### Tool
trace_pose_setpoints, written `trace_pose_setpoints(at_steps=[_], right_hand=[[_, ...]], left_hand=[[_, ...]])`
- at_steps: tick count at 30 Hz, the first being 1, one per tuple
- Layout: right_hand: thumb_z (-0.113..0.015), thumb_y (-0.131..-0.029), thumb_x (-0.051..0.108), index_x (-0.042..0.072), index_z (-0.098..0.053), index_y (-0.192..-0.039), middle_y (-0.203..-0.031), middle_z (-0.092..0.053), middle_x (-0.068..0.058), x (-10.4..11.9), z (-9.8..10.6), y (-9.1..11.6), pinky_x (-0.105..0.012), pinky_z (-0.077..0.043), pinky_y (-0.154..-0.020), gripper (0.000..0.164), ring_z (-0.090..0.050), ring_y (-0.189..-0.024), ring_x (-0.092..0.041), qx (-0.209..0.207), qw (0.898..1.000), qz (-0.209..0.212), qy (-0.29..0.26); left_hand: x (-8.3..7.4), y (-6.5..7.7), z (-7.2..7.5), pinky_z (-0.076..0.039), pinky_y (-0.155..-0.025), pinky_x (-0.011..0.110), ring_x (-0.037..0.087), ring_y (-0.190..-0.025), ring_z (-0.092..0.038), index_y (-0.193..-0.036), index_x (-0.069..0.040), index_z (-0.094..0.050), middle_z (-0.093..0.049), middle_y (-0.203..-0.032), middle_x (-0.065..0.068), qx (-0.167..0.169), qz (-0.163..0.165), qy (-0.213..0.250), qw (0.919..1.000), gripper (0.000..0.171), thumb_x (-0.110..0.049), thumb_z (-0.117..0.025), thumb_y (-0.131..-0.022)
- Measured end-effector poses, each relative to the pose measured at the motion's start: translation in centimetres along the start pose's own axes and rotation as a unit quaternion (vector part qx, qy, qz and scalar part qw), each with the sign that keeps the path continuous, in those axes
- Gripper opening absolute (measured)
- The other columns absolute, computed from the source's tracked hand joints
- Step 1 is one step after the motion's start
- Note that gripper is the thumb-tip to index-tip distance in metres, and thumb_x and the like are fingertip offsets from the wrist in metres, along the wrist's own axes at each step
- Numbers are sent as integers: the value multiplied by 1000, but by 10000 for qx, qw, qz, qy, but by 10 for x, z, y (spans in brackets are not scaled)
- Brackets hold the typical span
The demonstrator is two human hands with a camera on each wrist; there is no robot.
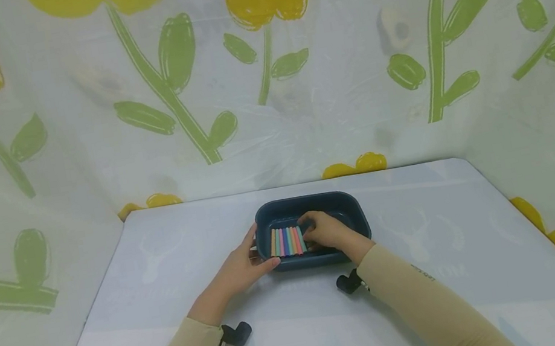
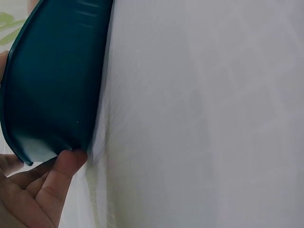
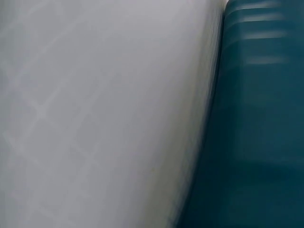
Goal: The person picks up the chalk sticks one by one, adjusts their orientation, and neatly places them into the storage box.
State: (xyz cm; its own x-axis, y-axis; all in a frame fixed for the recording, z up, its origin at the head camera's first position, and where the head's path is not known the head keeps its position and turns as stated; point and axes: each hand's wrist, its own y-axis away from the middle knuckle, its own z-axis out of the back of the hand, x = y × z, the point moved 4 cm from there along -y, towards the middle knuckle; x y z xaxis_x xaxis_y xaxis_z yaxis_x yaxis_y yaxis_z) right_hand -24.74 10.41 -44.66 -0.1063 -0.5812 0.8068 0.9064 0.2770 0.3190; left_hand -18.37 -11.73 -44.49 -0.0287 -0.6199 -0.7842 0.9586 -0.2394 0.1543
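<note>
A dark blue-green rectangular basin (image 1: 316,260) sits on the table in the head view. Inside its left half, a row of several thin pastel sticks (image 1: 286,242) lies side by side, resembling chalk. My left hand (image 1: 241,268) holds the basin's left end, thumb at the near rim and fingers round the end wall. In the left wrist view, fingertips (image 2: 69,164) press the basin's (image 2: 52,90) lower corner. My right hand (image 1: 328,230) reaches inside, its bent fingers at the rightmost, greenish stick; whether they pinch it I cannot tell. The right wrist view shows only the basin's outer wall (image 3: 261,123) and tabletop.
A pale patterned cloth covers the table (image 1: 178,238). Behind it and at both sides hangs a white curtain (image 1: 352,93) with yellow flowers and green leaves. Small black cameras (image 1: 237,334) are strapped to both wrists, over beige sleeves (image 1: 426,301).
</note>
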Motion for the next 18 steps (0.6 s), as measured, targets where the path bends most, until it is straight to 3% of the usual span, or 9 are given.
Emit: trace_pose_setpoints(at_steps=[11, 18], right_hand=[[-64, -96, 6, 7, -58, -133, -96, -67, -10, 2, 1, 1, -33, -59, -72, 38, -68, -75, -20, 29, 10000, 86, -1], [-64, -97, 8, 7, -59, -133, -99, -67, -11, 7, 13, 5, -35, -60, -72, 36, -70, -78, -21, -22, 9993, 369, -110]], left_hand=[[1, -3, 1, -43, -107, 50, 29, -126, -59, -163, -19, -9, -51, -146, 19, 12, -16, -114, 9999, 105, -53, -74, -87], [1, -1, 6, -43, -106, 51, 29, -126, -59, -163, -17, -9, -53, -145, 19, -68, -105, -265, 9996, 104, -53, -72, -88]])
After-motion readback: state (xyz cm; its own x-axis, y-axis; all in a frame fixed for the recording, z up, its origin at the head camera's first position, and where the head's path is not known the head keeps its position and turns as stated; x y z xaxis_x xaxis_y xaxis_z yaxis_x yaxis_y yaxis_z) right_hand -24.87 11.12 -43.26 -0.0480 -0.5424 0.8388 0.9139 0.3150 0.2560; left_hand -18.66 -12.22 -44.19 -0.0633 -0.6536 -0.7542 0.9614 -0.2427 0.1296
